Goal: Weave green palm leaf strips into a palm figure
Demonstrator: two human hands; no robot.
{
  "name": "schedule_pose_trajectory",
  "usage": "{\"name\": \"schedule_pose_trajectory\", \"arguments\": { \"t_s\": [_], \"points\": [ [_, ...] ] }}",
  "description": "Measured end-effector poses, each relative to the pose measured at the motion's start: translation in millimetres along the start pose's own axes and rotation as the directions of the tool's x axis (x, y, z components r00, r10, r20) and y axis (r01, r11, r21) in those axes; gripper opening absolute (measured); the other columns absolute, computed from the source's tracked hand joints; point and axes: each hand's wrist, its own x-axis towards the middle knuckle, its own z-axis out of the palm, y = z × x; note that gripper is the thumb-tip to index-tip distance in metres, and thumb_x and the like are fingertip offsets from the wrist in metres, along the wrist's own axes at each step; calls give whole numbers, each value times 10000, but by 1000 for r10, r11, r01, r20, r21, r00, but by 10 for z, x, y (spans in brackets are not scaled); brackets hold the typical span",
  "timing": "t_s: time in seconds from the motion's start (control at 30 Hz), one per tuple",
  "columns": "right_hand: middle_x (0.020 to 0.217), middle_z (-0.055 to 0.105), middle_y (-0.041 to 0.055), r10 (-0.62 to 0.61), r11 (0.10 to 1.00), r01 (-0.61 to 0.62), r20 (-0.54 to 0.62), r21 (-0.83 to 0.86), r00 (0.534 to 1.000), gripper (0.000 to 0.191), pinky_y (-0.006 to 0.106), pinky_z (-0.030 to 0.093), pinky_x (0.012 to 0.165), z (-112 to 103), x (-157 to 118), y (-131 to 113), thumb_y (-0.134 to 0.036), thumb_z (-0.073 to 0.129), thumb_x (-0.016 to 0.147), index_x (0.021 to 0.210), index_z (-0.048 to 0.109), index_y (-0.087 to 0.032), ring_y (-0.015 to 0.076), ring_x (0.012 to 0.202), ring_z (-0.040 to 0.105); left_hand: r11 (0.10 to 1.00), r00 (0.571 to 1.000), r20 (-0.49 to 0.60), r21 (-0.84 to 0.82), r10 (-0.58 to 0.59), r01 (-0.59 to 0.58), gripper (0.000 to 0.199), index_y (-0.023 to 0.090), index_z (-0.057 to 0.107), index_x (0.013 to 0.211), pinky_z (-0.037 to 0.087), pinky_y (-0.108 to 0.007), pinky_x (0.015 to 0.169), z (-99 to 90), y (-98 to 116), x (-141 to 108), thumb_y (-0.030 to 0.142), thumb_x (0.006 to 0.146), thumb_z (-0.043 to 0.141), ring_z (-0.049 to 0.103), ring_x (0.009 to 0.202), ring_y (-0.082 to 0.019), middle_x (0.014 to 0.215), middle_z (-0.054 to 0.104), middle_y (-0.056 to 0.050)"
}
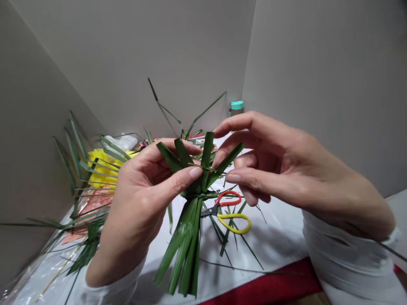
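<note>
A bundle of green leaf strips (187, 237) is tied near its middle; flat strips fan out above the knot and longer ones hang below. My left hand (143, 199) grips it just above the knot, thumb in front and fingers behind. To the right, my right hand (270, 161) is open, its index fingertip close to an upright strip. Its thumb is apart from the index finger, beside the end of a thin strip. Some of its fingertips are hidden behind the leaves. Scissors (233, 223) with one red and one yellow handle lie beyond the bundle, their blades partly covered by it.
Loose green leaf blades (90, 243) and yellow crinkled material (103, 167) lie at the left, with pinkish sheets (95, 203) in clear plastic. A turquoise-lidded container (237, 106) stands by the wall. Leaf scraps are scattered on the white tabletop (280, 241), near a red edge (270, 284).
</note>
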Motion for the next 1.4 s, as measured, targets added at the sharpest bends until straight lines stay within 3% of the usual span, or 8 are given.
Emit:
{"name": "schedule_pose_trajectory", "arguments": {
  "t_s": [0.17, 0.33, 0.43, 0.67, 0.8, 1.03, 1.2, 1.4],
  "points": [
    [1029, 664, -9, -35, 999, 35, -10, -26, 999, 415, 153, 527, 437, 75, 34, 19, -173, 779, 868, 1218, 566, -233, 68, 562, 673, 1000, 998, 59, -28, -10, 12, 276, 279, 791, 934, 576, -119, 796, -7, 14, 10, 33, 812, 773, 719, 897, -115, 940, 760, 57],
    [807, 647, -47, -26, 997, 21, -59, -69, 998, 166, 156, 499, 446, 122, 55, -3, -201, 779, 867, 939, 631, -184, 62, 539, 615, 999, 998, 64, -44, -30, 33, 239, 262, 777, 880, 576, -121, 796, 2, 28, 20, 41, 792, 796, 702, 863, -105, 890, 735, 62],
    [701, 615, -66, -32, 998, 26, -90, -64, 995, 137, 151, 473, 447, 139, 47, -25, -168, 766, 862, 821, 635, -169, 44, 510, 547, 997, 999, 48, -73, -14, 18, 252, 264, 781, 882, 564, -106, 823, 1, 32, 18, 26, 800, 783, 711, 905, -99, 921, 763, 70],
    [671, 637, -64, -66, 994, 51, -145, -101, 987, 89, 156, 425, 426, 153, 32, -51, -128, 757, 841, 816, 684, -172, 44, 498, 520, 998, 995, 92, -50, -39, 44, 280, 291, 831, 1005, 597, -268, 957, -7, 42, 16, 69, 876, 719, 733, 1062, -202, 1047, 808, 37],
    [747, 700, -37, -104, 978, 74, -149, -194, 983, 83, 146, 460, 468, 132, 14, -66, -160, 709, 877, 801, 680, -177, 46, 547, 553, 994, 996, 53, -76, -77, 81, 220, 279, 834, 1004, 596, -254, 904, -8, 49, 27, 121, 881, 744, 744, 1036, -201, 1055, 812, 23],
    [924, 763, 0, -109, 939, 72, -92, -335, 990, 102, 180, 492, 468, 76, -20, -75, -229, 675, 928, 948, 766, -187, 47, 543, 569, 990, 995, 39, -105, -95, 98, 185, 239, 824, 986, 581, -242, 798, -3, 42, 29, 123, 874, 734, 741, 926, -187, 1033, 806, -7],
    [1002, 778, -30, -164, 910, 105, -115, -402, 980, 198, 196, 516, 497, 76, -54, -59, -234, 696, 931, 1118, 761, -229, 56, 578, 614, 989, 994, 29, -97, -106, 108, 169, 254, 825, 979, 583, -259, 838, 8, 57, 37, 149, 878, 740, 736, 954, -194, 1051, 803, -4],
    [992, 790, -46, -274, 818, 192, -75, -542, 959, 155, 241, 571, 643, 61, -92, -51, -214, 674, 952, 1061, 773, -262, 77, 602, 638, 980, 987, 87, -132, -137, 147, 208, 245, 821, 986, 596, -322, 928, 32, 75, 66, 132, 922, 658, 738, 1057, -241, 1094, 799, -20]
  ]
}}
